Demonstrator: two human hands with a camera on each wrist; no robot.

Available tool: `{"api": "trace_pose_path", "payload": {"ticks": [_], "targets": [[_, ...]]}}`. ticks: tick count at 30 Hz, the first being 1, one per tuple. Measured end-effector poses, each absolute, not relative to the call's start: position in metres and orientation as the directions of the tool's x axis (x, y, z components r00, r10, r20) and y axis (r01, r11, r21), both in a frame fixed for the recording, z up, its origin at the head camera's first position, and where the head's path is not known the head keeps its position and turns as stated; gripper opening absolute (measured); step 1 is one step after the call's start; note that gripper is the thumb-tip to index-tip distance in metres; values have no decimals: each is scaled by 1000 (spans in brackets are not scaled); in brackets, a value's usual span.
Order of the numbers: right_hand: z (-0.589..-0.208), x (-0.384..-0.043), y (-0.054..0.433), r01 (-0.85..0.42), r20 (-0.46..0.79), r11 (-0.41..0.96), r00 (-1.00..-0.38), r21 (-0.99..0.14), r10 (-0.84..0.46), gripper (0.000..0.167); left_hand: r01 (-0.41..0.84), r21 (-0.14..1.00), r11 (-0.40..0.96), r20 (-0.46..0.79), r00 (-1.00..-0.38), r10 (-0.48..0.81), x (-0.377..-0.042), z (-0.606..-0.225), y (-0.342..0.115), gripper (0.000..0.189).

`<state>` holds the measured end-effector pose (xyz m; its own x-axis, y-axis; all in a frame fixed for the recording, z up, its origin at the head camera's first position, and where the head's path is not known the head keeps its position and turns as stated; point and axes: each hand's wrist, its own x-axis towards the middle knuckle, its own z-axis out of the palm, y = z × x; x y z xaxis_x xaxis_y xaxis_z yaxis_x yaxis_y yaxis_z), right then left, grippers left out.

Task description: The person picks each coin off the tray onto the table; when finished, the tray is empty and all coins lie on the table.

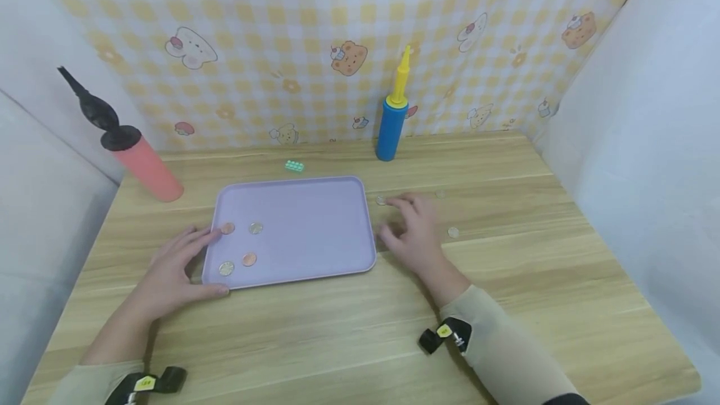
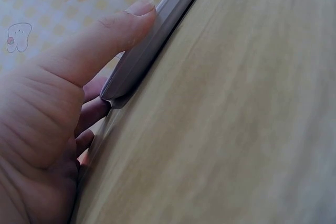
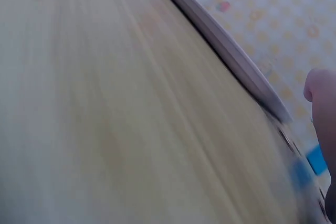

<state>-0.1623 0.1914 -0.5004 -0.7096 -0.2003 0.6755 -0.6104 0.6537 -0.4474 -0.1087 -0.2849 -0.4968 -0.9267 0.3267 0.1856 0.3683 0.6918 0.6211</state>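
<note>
My left hand (image 1: 174, 270) holds the near-left corner of a lilac tray (image 1: 315, 230), thumb along the front rim and fingers at the left rim. The thumb lies against the tray's side (image 2: 137, 59) in the left wrist view. On the tray lie two copper coins (image 1: 249, 259) and two silver coins (image 1: 255, 228). Right of the tray, my right hand (image 1: 415, 236) reaches a fingertip to a silver coin (image 1: 381, 200) on the table, thumb apart from the fingers. Two more silver coins, one nearer (image 1: 453, 232) and one farther (image 1: 440, 194), lie beyond that hand.
A pink pump (image 1: 149, 170) with a black nozzle stands at the table's back left. A blue pump (image 1: 391, 131) with a yellow nozzle stands at the back. Behind the tray lies a small mint toy brick (image 1: 294, 166). A checked cloth (image 1: 281, 36) hangs behind the wooden table (image 1: 349, 336).
</note>
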Motion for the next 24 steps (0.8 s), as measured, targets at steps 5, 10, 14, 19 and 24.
{"api": "trace_pose_path", "payload": {"ticks": [5, 10, 14, 19, 24], "targets": [[-497, -161, 155, -661, 687, 634, -675, -401, -270, 40, 370, 615, 696, 189, -926, 326, -109, -498, -286, 111], [-495, -160, 129, -660, 693, 679, -653, -322, -306, 31, 377, 616, 692, 196, -924, 329, -109, -498, -285, 110], [-491, -160, 115, -650, 719, 721, -619, -242, -316, 23, 379, 615, 692, 201, -923, 327, -108, -499, -285, 110], [-487, -160, 99, -645, 734, 745, -588, -171, -341, 21, 375, 604, 703, 202, -926, 320, -108, -498, -285, 111], [-485, -156, 77, -678, 724, 727, -557, -112, -408, 18, 372, 605, 704, 198, -927, 319, -107, -497, -285, 111]]}}
